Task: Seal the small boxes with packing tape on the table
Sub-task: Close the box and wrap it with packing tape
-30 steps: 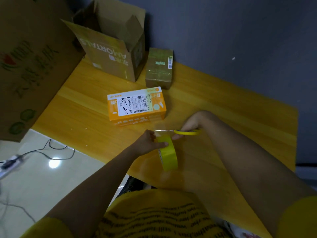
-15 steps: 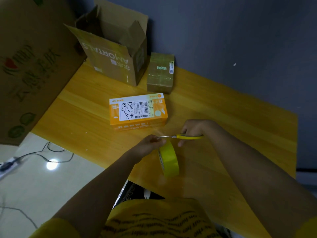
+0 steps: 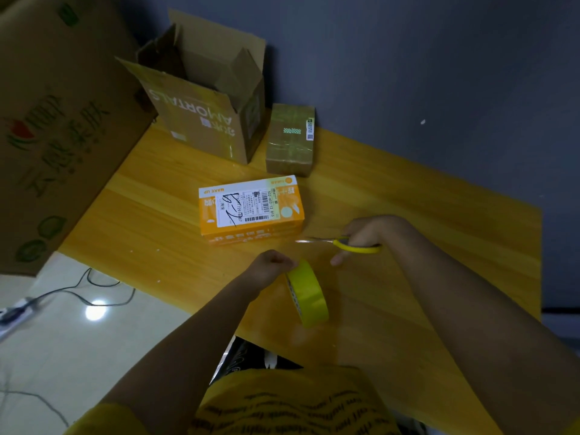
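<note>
Nearest us from the orange box (image 3: 251,208) lying on the table (image 3: 408,215), we see our left hand (image 3: 271,266) pinching the top of the yellow tape roll (image 3: 309,296) standing on edge, while right of it our right hand (image 3: 365,235) grips yellow-handled scissors (image 3: 345,244), blades pointing toward the box.

L hand (image 3: 270,266) grips tape roll (image 3: 309,295); R hand (image 3: 365,235) scissors (image 3: 348,244).

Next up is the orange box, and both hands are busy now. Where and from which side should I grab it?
Probably grip the orange box across its two long side faces, coming down from above. It lies flat, label up, and its top and near sides are open. The left hand holds the tape roll; the right hand holds the scissors.
</note>
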`<action>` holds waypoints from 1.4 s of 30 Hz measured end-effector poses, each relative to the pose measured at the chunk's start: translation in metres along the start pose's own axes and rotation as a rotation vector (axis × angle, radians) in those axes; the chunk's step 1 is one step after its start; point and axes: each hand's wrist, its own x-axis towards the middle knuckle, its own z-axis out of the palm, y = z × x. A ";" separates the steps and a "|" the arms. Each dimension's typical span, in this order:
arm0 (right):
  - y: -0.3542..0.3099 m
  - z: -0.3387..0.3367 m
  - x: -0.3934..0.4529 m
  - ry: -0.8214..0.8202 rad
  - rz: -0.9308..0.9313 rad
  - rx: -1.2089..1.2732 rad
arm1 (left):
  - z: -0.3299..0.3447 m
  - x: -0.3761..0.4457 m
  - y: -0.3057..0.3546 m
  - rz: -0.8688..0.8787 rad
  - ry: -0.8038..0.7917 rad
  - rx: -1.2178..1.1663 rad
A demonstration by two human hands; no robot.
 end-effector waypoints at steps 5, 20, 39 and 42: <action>0.018 0.035 0.002 0.127 0.273 -0.143 | 0.000 -0.001 -0.002 0.060 -0.012 0.052; -0.038 0.125 0.018 0.920 0.148 0.850 | 0.004 0.002 -0.012 0.363 -0.126 0.331; -0.024 0.170 -0.075 1.100 0.599 1.247 | 0.110 -0.007 0.059 0.863 -0.290 0.400; 0.019 0.180 -0.093 1.049 0.573 1.411 | 0.156 -0.003 0.079 0.639 -0.283 0.297</action>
